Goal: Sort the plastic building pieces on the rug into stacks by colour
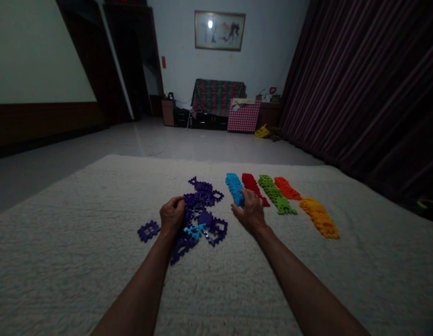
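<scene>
Overlapping purple pieces (205, 218) left of a blue row (233, 185) would likely lift best singly. The left hand (172, 215) curls at their edge, grip unclear; the right hand (250, 208), loosely spread, is at the row's near end. Cream blanket (97, 242) beneath, dark curtains (342, 84) at right.

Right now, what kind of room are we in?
Probably a living room in a home: there's a framed picture on the wall, a long dark curtain, and a low black cabinet at the far wall.
</scene>
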A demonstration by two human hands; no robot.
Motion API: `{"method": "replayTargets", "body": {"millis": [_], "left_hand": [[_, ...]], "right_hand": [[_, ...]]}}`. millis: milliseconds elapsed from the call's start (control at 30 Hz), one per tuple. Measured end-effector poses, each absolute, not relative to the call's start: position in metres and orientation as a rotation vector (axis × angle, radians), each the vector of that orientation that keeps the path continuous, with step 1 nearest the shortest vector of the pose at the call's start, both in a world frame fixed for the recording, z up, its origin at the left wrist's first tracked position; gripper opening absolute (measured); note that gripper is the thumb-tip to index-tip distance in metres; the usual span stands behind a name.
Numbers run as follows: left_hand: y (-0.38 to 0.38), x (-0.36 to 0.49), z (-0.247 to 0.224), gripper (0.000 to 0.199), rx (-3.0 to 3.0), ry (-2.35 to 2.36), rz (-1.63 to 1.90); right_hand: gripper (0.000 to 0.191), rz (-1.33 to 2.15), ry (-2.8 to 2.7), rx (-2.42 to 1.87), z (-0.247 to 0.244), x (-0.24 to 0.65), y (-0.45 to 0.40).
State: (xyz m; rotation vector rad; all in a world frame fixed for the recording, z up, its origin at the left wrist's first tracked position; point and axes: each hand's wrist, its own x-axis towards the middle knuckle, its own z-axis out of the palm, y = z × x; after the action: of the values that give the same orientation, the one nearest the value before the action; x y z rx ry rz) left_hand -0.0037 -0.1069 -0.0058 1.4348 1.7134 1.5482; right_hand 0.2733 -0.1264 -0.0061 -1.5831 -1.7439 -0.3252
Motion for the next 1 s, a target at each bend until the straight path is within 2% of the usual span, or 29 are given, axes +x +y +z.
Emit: {"method": "replayTargets", "body": {"millis": [267, 433, 600, 800, 1000], "left_hand": [[-0.104, -0.002, -0.008, 0.027, 1.293, 1.621, 1.569], [-0.103, 0.000, -0.010, 0.026, 1.269, 1.595, 1.574], [-0.103, 0.001, -0.010, 0.026, 1.273, 1.586, 1.563], [-0.100, 0.001, -0.014, 0.025, 1.278, 1.577, 1.578], [-0.101, 0.000, -0.013, 0.025, 1.296, 1.583, 1.579]], "right_hand": [[0.024, -0.080, -1.864, -1.184, 0.006, 0.246, -0.147], [0.029, 0.113, -2.191, -0.868, 0.017, 0.207, -0.174], [0.039, 0.145, -2.319, -0.852, 0.017, 0.189, -0.185], [0.024, 0.126, -2.315, -0.875, 0.009, 0.181, -0.183], [0.022, 0.145, -2.184, -0.909, 0.013, 0.193, -0.178]]}}
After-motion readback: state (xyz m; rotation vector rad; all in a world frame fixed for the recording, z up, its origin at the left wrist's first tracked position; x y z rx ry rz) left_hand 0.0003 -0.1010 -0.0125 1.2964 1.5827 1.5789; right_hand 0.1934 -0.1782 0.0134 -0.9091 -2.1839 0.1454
